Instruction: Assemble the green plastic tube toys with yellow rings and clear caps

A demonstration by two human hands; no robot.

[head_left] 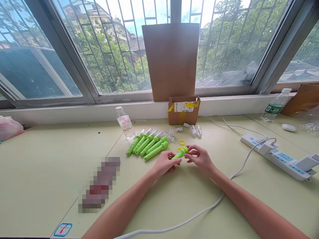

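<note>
Slippage could drop the green tube [179, 154] if your left hand [164, 162], pinching its body, or right hand [201, 160], pinching its yellow-rimmed end, loosens.

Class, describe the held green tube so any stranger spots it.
Start at the tall brown cardboard panel. Below it, nearer the viewer, between a bare left hand and right hand, is a bright green plastic tube. It alone is held; the similar green tubes lie grouped to its left.
</note>
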